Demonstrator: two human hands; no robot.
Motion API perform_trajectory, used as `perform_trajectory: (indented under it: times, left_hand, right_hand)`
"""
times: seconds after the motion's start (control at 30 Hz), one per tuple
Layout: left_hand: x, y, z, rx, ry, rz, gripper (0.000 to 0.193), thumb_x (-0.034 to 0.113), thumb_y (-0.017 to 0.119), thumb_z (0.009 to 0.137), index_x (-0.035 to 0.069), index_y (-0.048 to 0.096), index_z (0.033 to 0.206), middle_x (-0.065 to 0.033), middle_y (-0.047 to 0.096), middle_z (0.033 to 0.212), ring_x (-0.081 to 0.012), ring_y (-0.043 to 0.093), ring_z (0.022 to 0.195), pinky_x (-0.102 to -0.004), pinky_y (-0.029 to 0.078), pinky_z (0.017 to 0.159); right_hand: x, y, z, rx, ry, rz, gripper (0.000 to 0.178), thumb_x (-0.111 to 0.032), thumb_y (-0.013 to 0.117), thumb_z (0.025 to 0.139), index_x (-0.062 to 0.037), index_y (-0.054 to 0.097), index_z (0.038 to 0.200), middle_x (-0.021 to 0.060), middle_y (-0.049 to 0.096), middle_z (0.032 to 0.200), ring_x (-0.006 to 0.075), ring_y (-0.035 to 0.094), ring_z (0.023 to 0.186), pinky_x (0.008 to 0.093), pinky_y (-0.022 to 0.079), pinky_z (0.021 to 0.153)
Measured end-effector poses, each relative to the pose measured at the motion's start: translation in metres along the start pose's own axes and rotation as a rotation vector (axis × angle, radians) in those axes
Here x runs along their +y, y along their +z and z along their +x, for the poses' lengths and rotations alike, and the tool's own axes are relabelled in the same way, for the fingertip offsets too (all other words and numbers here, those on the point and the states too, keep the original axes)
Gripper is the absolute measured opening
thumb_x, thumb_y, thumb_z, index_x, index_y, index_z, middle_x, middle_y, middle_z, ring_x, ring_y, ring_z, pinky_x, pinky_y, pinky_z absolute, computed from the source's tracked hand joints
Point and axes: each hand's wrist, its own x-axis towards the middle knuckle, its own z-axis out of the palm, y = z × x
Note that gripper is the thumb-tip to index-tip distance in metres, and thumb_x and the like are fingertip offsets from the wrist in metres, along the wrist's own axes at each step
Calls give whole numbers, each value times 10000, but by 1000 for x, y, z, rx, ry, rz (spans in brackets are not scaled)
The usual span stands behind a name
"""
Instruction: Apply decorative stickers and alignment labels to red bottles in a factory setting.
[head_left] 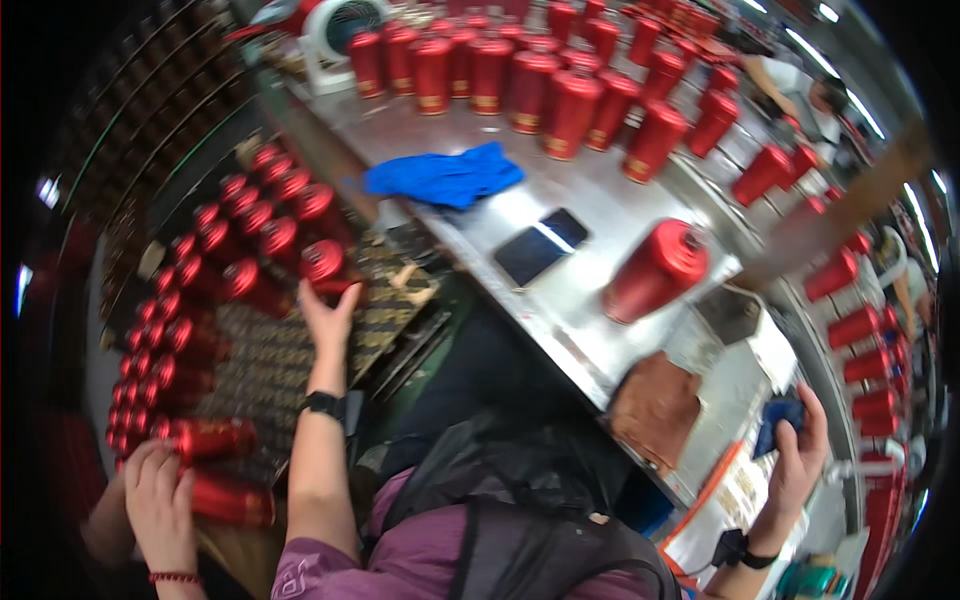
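Observation:
My left hand (330, 318) reaches to the left, its thumb and fingers around the near side of a glossy red bottle (325, 262). That bottle is at the edge of a group of similar red bottles (215, 240) standing on a patterned board (270, 350). Out to the right, my right hand (798, 445) pinches a folded dark blue cloth (776, 424) above the end of the metal bench. A larger red bottle (655, 270) stands by itself on the bench, between my hands and apart from both.
Another person's hand (160, 500) rests by red bottles (225, 495) lying at lower left. On the metal bench (460, 235) are a bright blue cloth (445, 175), a phone (540, 247), a brown cloth (655, 410) and many red bottles (575, 110). A small fan (340, 40) stands behind.

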Motion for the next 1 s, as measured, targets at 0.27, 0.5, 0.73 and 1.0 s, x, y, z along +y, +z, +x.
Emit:
perform_trajectory:
  times: [0.27,0.5,0.73,1.0]
  left_hand:
    - [18,-3,-1,35,53,-13,1058,416,891,664,-8,326,1452,-246,444,1389,-388,447,1295,-445,371,1080]
    - [25,-1,2,59,15,-31,1040,412,893,657,12,335,1438,-234,447,1390,-380,457,1290,-446,387,1066]
    - [29,-19,2,-14,-162,-404,745,303,871,724,22,493,1301,-123,631,1187,-252,612,1090,-381,464,979]
    - [59,-88,-16,-198,-315,-1138,553,286,755,856,50,514,1293,-50,631,1199,-163,610,1095,-354,475,987]
  right_hand:
    - [10,9,12,-66,-17,8,506,93,544,887,69,462,1386,112,555,1306,107,581,1037,241,471,924]
    - [10,14,15,-109,-20,-8,519,88,568,888,60,456,1394,107,545,1330,104,580,1035,236,479,914]
    - [4,20,13,-95,15,-30,511,66,585,892,61,463,1388,109,534,1343,116,565,1068,250,458,953]
    - [4,31,29,-147,-27,-131,489,10,554,933,54,447,1408,110,495,1414,152,524,1196,284,380,1058]
